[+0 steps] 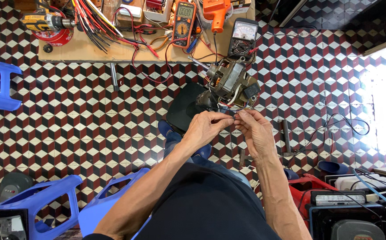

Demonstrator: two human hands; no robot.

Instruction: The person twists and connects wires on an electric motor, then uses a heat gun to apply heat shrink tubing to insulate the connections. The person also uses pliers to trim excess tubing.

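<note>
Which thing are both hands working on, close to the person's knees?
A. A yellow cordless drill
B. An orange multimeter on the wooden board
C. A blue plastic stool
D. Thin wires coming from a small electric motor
D: the left hand and the right hand pinch thin wires that lead up to the motor just above them.

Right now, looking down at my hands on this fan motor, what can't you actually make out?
Head view only:
- Where the thin wires end: pinched between the left hand and right hand, whose fingertips cover them.
- The underside of the motor: turned away from the camera.
- The meter needle and dial: too small to read.
- The floor at right: washed out by glare.
- The workbench top edge: cut off by the frame.
</note>
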